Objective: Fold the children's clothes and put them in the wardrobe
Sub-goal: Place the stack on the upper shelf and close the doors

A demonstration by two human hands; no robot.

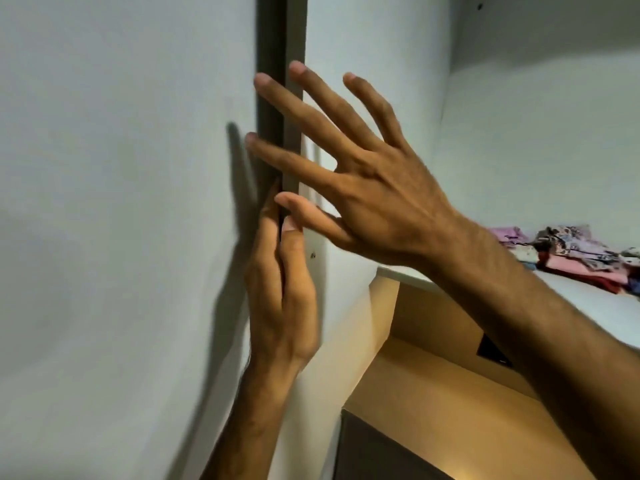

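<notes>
Head view: the wardrobe door (121, 202) is being handled at its dark edge (277, 98), likely closing, judging by the clothes (571, 254) folded on the shelf (588, 299), right edge. Left hand (284, 299) pinches that edge; right hand (363, 188) hovers spread. Next: ease the door across.

A big white panel (104, 202) fills the left, with a dark edge strip (280, 46). Right, a white shelf (588, 299) sits above light brown wood (433, 393).
</notes>
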